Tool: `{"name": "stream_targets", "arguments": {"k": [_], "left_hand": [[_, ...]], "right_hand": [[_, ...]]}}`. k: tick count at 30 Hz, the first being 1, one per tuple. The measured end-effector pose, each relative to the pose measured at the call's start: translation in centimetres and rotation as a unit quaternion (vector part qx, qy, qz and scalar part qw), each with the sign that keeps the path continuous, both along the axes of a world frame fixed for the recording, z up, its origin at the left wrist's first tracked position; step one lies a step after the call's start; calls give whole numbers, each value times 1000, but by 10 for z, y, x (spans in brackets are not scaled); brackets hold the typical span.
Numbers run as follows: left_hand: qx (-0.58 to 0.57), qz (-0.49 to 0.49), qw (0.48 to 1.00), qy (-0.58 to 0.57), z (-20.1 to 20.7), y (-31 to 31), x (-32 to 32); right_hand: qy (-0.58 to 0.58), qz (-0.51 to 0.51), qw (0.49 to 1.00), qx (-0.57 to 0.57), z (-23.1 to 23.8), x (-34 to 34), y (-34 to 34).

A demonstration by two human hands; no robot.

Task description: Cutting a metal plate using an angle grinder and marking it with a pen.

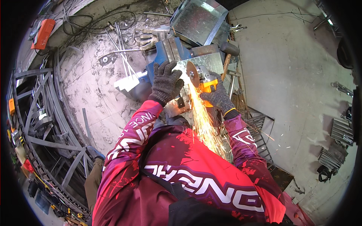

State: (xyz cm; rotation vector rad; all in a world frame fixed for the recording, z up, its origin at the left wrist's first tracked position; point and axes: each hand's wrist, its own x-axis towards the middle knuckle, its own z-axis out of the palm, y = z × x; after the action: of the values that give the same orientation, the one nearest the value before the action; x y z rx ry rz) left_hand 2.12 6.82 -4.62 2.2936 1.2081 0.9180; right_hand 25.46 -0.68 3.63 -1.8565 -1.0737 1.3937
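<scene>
My right hand (219,95), in a dark grey knit glove, is wrapped round a yellow angle grinder (208,86). The grinder's brown disc (192,74) stands on edge against a shiny metal sheet (211,60), and bright sparks (205,124) stream down towards my body. Left of the disc, my gloved left hand (165,81) is closed over the sheet's left part with its fingers bent; its fingertips' underside is hidden. A blue bench vise (160,52) stands just beyond that hand. Exactly where the disc meets the metal is hard to make out.
A hammer (227,56) with a wooden handle lies right of the sheet. Beyond the vise are a work glove (148,40) and a sheet-metal box (200,19). Thin metal rods (122,51) lie on the floor. A rack of metal bars (49,109) fills the left side.
</scene>
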Motion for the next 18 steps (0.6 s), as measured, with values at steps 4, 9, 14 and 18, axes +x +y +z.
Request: {"name": "stream_targets", "arguments": {"k": [4, 9, 14, 18], "left_hand": [[2, 3, 1000, 6, -3, -1, 0], [0, 3, 1000, -2, -1, -1, 0], [7, 3, 1000, -3, 0, -1, 0], [6, 1, 1000, 3, -1, -1, 0]], "right_hand": [[-11, 4, 1000, -6, -3, 2, -1], [18, 10, 1000, 21, -7, 5, -3], [8, 6, 1000, -8, 4, -1, 1], [-9, 14, 1000, 6, -4, 2, 0]]}}
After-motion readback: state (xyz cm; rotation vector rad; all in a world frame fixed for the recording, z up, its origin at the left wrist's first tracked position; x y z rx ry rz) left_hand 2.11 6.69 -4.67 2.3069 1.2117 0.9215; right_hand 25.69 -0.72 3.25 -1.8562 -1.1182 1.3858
